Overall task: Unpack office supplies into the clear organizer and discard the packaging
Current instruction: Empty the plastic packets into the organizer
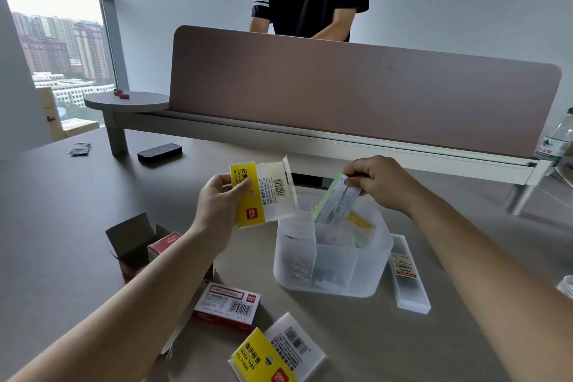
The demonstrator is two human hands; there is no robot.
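Our left hand (221,195) gripped the emptied sleeve (263,192); our right hand (376,181) pinched the notes (336,200), half inside the organizer (331,260). They could have snagged on the divider and bent. Boxes (228,307) lay on the tabletop (62,226) to the left, a case (409,276) right, neither blocking.

There is only one view — it sits on my head, looking forward and down over my forearms onto the grey-brown desk top (62,211). My left hand (218,205) and right hand (376,184) fill the middle, close to the lens, with the frosted clear plastic organizer (333,260) just under and between them. Past my grip the wide angle takes in the mauve rounded desk divider (356,93) — bowed at the edges — and the tall window (59,49) far to my left.
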